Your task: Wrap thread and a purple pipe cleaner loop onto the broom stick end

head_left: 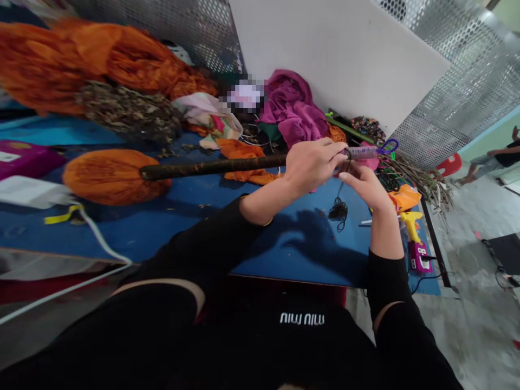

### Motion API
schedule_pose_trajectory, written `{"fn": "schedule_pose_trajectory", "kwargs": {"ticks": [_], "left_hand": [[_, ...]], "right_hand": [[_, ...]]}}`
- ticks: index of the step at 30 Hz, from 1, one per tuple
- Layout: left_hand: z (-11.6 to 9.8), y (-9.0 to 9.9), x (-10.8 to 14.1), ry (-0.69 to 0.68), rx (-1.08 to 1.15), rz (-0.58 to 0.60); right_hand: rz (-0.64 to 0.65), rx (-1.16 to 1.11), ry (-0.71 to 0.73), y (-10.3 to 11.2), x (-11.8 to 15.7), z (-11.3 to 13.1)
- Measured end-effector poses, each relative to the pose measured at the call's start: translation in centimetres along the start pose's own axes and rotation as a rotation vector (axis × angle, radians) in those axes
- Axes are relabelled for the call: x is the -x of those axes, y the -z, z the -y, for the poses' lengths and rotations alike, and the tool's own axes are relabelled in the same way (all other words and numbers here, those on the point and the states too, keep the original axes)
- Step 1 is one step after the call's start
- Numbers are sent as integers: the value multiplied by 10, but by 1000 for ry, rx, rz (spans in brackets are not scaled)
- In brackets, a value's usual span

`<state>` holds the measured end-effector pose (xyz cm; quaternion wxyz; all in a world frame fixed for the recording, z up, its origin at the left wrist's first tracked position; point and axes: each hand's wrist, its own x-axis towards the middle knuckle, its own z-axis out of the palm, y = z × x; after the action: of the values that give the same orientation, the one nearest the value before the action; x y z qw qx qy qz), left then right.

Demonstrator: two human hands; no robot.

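Note:
A long dark stick (219,164) lies level above the blue table, its left end against an orange cloth bundle (108,176). My left hand (311,167) is wrapped round the stick towards its right end. Just beyond the fingers, a patterned pale sleeve (361,152) covers the end, with a purple-blue loop (389,145) at its tip. My right hand (365,184) is closed beside it, pinching dark cord under the stick; its fingertips are partly hidden. The cord hangs down to a loose tangle (338,210).
Orange cloth (109,54), dried plant matter (125,108) and magenta cloth (294,108) line the back of the blue table (300,265). Twigs (422,179), a yellow glue gun (411,223) and a purple power strip (420,257) are at right. A person's legs (481,162) show far right.

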<state>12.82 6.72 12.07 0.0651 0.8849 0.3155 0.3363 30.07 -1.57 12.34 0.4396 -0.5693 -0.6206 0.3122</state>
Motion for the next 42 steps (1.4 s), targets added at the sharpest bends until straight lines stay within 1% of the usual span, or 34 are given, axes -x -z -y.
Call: {"fn": "schedule_pose_trajectory", "kwargs": {"ticks": [1, 2, 3, 4, 6, 7, 9, 11, 13, 16, 18, 19, 21, 24, 27, 29, 31, 32, 34, 36, 37, 39, 42], "left_hand": [[2, 0, -1, 1, -1, -6], [3, -1, -2, 2, 3, -10], [5, -2, -3, 3, 9, -14], [6, -2, -4, 3, 15, -17], [6, -3, -4, 3, 21, -19], [5, -3, -4, 4, 19, -14], [2, -3, -3, 7, 15, 17], [0, -4, -2, 6, 24, 53], [-1, -6, 0, -8, 38, 78], [0, -10, 1, -41, 34, 125], [-2, -12, 1, -42, 7, 168], [-3, -12, 2, -31, -11, 185], [-5, -11, 3, -5, -41, 203], [-7, -10, 4, 24, -41, 199], [-6, -10, 3, 44, -29, 185], [-3, -9, 0, 49, -31, 193], [0, -5, -2, 46, -13, 202], [2, -1, -4, 44, 7, 196], [5, 9, -6, 43, 53, 157], [7, 21, -7, 55, 84, 112], [7, 27, -7, 66, 94, 99], [7, 39, -6, 84, 110, 93], [6, 50, -2, 63, 129, 110]], "right_hand": [[7, -7, -7, -6, 1, 4], [-12, -1, 0, -10, 4, 8], [-64, 3, 31, -11, 8, 13], [-141, -3, 90, -10, 12, 17], [-328, -39, 254, -7, 16, 23], [-398, -65, 323, -7, 16, 24], [-469, -153, 381, -12, 13, 23], [-461, -266, 328, -20, 8, 19], [-455, -375, 218, -29, 3, 16], [-531, -476, 46, -36, 1, 13], [-588, -504, -12, -39, 1, 14], [-611, -495, -14, -41, 2, 14], [-636, -427, 27, -44, 3, 15], [-639, -318, 98, -51, 6, 13], [-600, -368, 118, -56, 9, 8], [-536, -410, 133, -59, 10, 7], [-520, -404, 159, -61, 11, 10], [-550, -396, 170, -62, 12, 14], [-658, -419, 176, -65, 13, 24], [-750, -508, 140, -68, 15, 34], [-766, -577, 103, -69, 15, 37], [-734, -756, 15, -67, 15, 39], [-603, -1024, -115, -58, 7, 29]]}}
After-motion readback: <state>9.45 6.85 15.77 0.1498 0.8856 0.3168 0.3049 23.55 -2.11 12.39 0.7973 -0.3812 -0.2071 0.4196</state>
